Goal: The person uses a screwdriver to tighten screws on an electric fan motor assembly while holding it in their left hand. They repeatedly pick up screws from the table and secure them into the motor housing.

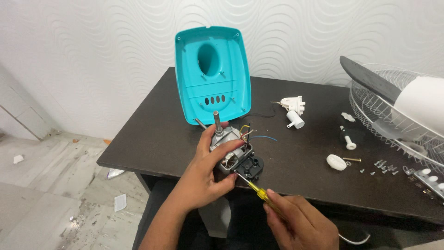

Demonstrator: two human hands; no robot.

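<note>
My left hand (209,171) grips a small electric fan motor (230,148) at the dark table's near edge, its metal shaft pointing up and coloured wires trailing from its right side. A black plastic part (253,166) sits under the motor. In my right hand (300,224) is a screwdriver (259,192) with a yellow handle; its tip touches the motor's lower frame beside my left fingers.
A turquoise plastic housing (212,74) leans against the wall behind the motor. On the dark table (152,134) lie a white switch part (294,107), a white knob (336,162), several loose screws (384,166), and a wire fan guard (393,111) with a grey blade at the right.
</note>
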